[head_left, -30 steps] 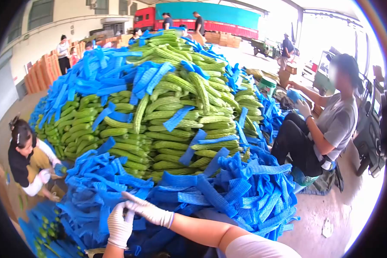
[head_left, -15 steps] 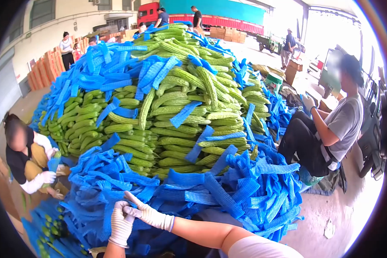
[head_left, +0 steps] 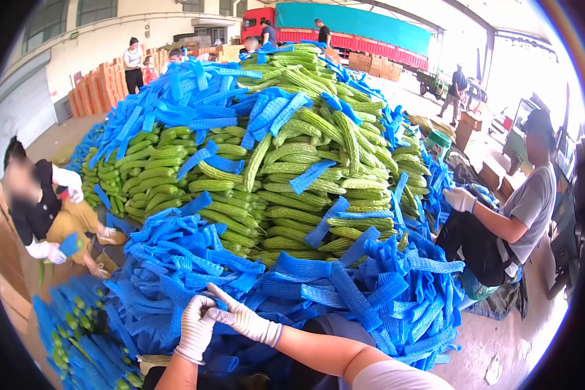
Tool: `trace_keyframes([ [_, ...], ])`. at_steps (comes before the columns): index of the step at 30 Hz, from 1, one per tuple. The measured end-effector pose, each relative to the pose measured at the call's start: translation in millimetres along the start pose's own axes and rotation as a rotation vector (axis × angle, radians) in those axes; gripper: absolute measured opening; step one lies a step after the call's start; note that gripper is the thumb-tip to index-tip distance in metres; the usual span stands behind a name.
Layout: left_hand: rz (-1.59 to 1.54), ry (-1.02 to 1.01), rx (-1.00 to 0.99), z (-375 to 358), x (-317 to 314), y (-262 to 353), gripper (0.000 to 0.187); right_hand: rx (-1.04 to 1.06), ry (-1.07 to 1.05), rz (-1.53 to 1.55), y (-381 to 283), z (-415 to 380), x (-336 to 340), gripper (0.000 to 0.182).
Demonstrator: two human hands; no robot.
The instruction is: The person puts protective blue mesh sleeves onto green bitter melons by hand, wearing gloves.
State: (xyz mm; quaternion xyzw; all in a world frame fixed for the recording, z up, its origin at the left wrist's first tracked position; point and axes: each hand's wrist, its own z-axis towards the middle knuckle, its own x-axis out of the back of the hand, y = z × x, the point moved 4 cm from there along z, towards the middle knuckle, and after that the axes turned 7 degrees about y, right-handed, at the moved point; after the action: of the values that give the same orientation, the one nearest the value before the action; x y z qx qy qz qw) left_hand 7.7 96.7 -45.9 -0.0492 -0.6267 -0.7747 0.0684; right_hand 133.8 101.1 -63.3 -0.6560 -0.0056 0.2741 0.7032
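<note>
My left hand [head_left: 195, 329], in a white knit glove, is raised with its fingers curled closed. My right hand [head_left: 246, 321], gloved too, meets it from the right, one finger stretched out and apart while the others touch my left fingers. Whatever may be pinched where they meet is hidden. Just beyond both hands lies a thick heap of blue foam net sleeves [head_left: 370, 286]. Behind it rises a large stacked pile of green bitter melons [head_left: 292, 214], with more blue sleeves scattered over it.
At the left, a crouching person [head_left: 45, 208] in white gloves holds a blue sleeve. Sleeved bitter melons [head_left: 78, 325] lie below. A seated person [head_left: 513, 208] works at the right. Cardboard boxes [head_left: 97, 91], a red truck [head_left: 258, 25] and other people stand behind.
The view has shifted, so the pile sits further right and lower. My hands stay together in much the same pose. The crouching person's hands have moved apart, and the seated person's gloved hand is lower.
</note>
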Motion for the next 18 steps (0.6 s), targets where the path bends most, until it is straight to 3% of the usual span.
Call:
trace_keyframes([
  [1, -0.22, -0.067, 0.193, -1, 0, 1, 0.007, -0.113, -0.01, 0.119, 0, -3, 3, 0.077],
  [5, -0.135, -0.077, 0.261, -2, 7, 10, 0.01, -0.223, -0.111, 0.156, -2, -2, 5, 0.079],
  [8, 0.196, -0.079, -0.014, -6, -1, 14, 0.025, -0.208, -0.028, 0.3, 12, -6, 3, 0.082],
  [10, 0.514, -0.051, -0.189, -10, -4, 17, 0.032, -0.203, -0.016, 0.186, 11, -10, -1, 0.084],
  [14, 0.548, 0.015, -0.164, -9, -3, 10, 0.022, -0.191, -0.032, 0.045, 8, -12, 1, 0.084],
  [16, -0.01, -0.018, 0.13, -6, -2, -6, 0.014, -0.176, 0.018, 0.099, -3, -12, -1, 0.082],
  [18, -0.083, -0.044, 0.235, -5, -1, 0, 0.011, -0.236, 0.016, 0.094, 3, -9, 7, 0.08],
])
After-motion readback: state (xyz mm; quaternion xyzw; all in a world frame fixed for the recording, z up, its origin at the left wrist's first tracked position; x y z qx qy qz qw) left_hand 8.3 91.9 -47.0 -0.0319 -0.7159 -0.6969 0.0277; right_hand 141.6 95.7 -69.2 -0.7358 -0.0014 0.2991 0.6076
